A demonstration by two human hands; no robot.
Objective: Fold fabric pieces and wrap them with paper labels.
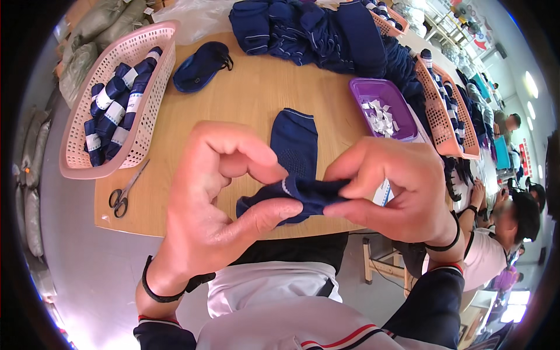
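Above the near edge of the table, a navy sock (pixel 315 197) is stretched sideways between my two hands. My left hand (pixel 224 195) pinches its left part between thumb and index finger, next to a pale stitched line. The thumb and index finger of my right hand (pixel 394 192) grip its other end. Just beyond lies a second navy sock (pixel 294 131), flat on the wood, with a dotted sole patch. My hands and the held sock hide its lower part. Partly covered by my right hand is a white and blue paper label (pixel 383 192).
Black-handled scissors (pixel 121 201) lie at the left table edge near a pink basket (pixel 166 70) of banded navy rolls. A navy eye mask (pixel 195 69), a heap of navy socks (pixel 309 32), a purple tray (pixel 382 86) of paper scraps and another pink basket (pixel 434 105) surround the workspace.
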